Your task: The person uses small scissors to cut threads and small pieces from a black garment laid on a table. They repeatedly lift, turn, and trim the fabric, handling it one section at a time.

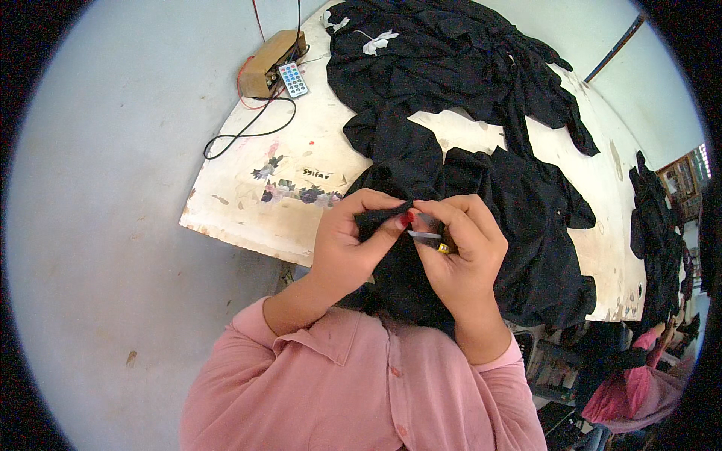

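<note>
Both hands meet in front of my chest over a black cloth garment (410,278) that hangs over the table's near edge. My left hand (346,240) pinches a folded bit of the black cloth (372,220) between thumb and fingers. A small red spot (407,219) shows at the tip of my left thumb. My right hand (466,248) is closed, its fingertips at the same fold. Within its fingers lies a small tool with a pale, narrow strip (425,236) and a yellow end (444,248); its exact kind is hard to make out.
More black garments (421,68) are heaped across the worn white table (226,195), with white flower-like pieces (379,42) on top. At its far left sit a wooden box (267,64) with cables and a remote control (293,80). Another person (632,383) in pink is at lower right.
</note>
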The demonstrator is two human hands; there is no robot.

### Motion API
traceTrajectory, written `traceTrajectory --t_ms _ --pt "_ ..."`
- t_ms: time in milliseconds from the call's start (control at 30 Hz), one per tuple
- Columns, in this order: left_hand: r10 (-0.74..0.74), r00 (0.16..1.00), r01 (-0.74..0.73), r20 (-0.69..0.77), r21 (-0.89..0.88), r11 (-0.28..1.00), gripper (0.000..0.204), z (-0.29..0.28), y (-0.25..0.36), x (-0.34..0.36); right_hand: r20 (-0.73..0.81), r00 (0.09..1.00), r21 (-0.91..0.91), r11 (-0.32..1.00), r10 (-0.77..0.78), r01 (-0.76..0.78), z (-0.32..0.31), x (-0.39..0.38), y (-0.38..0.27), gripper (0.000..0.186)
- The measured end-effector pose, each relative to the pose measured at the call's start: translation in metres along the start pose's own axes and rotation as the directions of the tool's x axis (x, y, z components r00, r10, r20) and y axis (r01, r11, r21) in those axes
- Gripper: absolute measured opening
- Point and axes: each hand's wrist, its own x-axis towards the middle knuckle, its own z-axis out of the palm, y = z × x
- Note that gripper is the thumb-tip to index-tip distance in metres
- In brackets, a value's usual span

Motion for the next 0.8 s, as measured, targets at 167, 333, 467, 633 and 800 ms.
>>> traceTrajectory --t_ms 167,333,467,633,800 --pt "0.204 0.977 -0.212 0.060 0.208 0.955 0.014 -0.005 -0.010 0.004 0.091 0.981 0.118 0.976 0.171 -0.181 0.002 0.005 0.011 0.013" --pt "-0.181 0.983 0.184 0.034 -0.153 0.971 0.018 -0.007 -0.003 0.001 0.485 0.744 0.802 0.105 0.460 -0.588 -0.006 0.000 0.018 0.011" --pt "-0.256 0.964 0.266 0.077 -0.353 0.897 0.023 -0.006 0.001 0.004 0.051 0.984 0.390 0.904 0.169 -0.176 -0.008 0.006 0.029 0.028" --pt "-0.299 0.950 0.308 0.091 -0.428 0.850 0.027 -0.006 0.007 0.006 0.101 0.989 -0.104 0.988 -0.104 0.114 -0.018 0.007 0.023 0.042" --pt "-0.260 0.960 0.279 0.102 -0.413 0.867 0.029 -0.006 0.008 0.006 0.190 0.953 -0.239 0.930 -0.238 0.280 -0.028 0.015 0.012 0.043"
